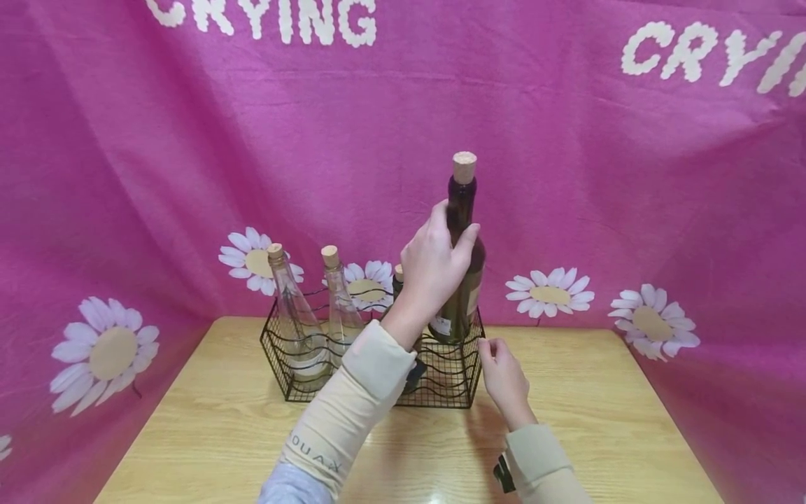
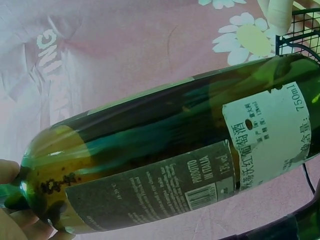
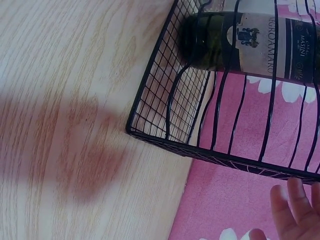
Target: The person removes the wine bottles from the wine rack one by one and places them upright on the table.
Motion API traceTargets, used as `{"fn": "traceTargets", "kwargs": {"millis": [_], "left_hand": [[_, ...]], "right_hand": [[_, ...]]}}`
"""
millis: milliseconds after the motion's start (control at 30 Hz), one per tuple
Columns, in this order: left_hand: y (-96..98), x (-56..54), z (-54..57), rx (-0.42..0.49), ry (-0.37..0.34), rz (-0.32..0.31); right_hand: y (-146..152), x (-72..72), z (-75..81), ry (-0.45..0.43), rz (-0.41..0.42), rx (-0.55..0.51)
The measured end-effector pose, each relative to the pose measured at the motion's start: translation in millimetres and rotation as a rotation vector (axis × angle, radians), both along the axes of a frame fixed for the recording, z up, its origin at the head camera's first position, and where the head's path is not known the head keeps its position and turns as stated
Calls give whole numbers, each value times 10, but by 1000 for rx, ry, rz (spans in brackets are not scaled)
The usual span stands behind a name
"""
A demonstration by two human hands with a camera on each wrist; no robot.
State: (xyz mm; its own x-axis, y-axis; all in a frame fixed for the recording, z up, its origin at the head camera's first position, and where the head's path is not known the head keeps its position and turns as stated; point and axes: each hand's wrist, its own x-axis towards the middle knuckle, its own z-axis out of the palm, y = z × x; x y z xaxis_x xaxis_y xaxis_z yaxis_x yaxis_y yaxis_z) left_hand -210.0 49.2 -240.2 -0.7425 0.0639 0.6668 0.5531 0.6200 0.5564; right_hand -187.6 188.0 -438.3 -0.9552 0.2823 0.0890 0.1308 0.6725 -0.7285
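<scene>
Gripping dark-green, pale-labelled, corked bottle [image 2: 165, 155]: left hand [image 1: 434, 262]; right hand [image 1: 506, 383] loosely curled beside wire basket [image 3: 225, 160].

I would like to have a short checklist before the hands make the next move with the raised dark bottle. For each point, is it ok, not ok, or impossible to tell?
1. Grip on raised dark bottle: ok, the left hand holds it by the neck.
2. Its cork: ok, in the mouth.
3. Its base clear of the wire basket: cannot tell.
4. Right hand steadying the basket: cannot tell; it is at the right end, firm contact unclear.
5. Basket support: ok, it stands on the table.
6. Two clear bottles corked, inside basket: ok.
</scene>
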Motion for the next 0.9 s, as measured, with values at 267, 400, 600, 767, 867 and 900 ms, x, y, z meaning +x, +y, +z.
{"fn": "traceTargets", "kwargs": {"millis": [267,400,600,767,867,900], "left_hand": [[-37,46,36,5,-29,-11],[-60,80,49,-4,-44,-20],[-100,133,55,-19,-49,-36],[-132,168,48,-14,-37,-56],[-140,188,37,-13,-36,-71],[-141,195,33,-15,-36,-73]], "right_hand": [[-2,-8,3,0,-2,3],[-6,-5,3,-14,3,-4],[-15,6,7,-25,3,-8],[-20,9,11,-19,7,-3],[-20,11,12,-16,5,0],[-20,12,12,-15,4,1]]}}
